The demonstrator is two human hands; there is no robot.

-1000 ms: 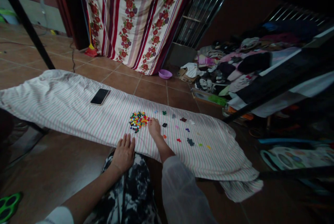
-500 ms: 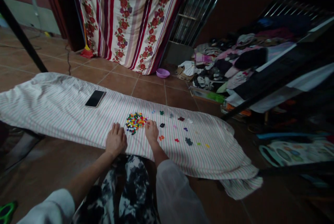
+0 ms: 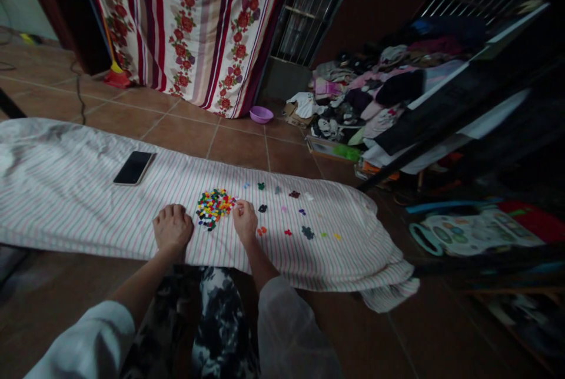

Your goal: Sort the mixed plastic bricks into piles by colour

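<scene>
The mixed pile of small coloured pieces [image 3: 214, 208] lies on the cloth-covered counter [image 3: 101, 208], between the two hands and a little beyond them, a spot that probably suits it because either side can be reached without leaning. The right hand [image 3: 246, 220] is at the pile's right edge, thumb and forefinger drawn together in a pinch, a hold that seems fitted to pieces too small for a whole palm; whether something is caught between those fingertips I cannot tell. The left hand [image 3: 172, 229] grips nothing that shows: it rests palm down on the cloth, fingers loosely bent, just left of the pile, perhaps to steady the body or hold the fabric flat. Right of the pile, little single-colour groups stand in loose rows, among them a green group [image 3: 261, 186], a brown group [image 3: 294, 194], a black group [image 3: 262, 208], an orange group [image 3: 262, 230], a red group [image 3: 288, 232] and a dark grey group [image 3: 308, 232]. Bare fabric separates them, presumably so that the colours do not mingle, and they sit on the same side as the pinching hand, which likely makes for short reaches. The phone [image 3: 133, 168] lies flat near the far edge, beyond the left hand, apart from the pieces and so apparently out of their way
</scene>
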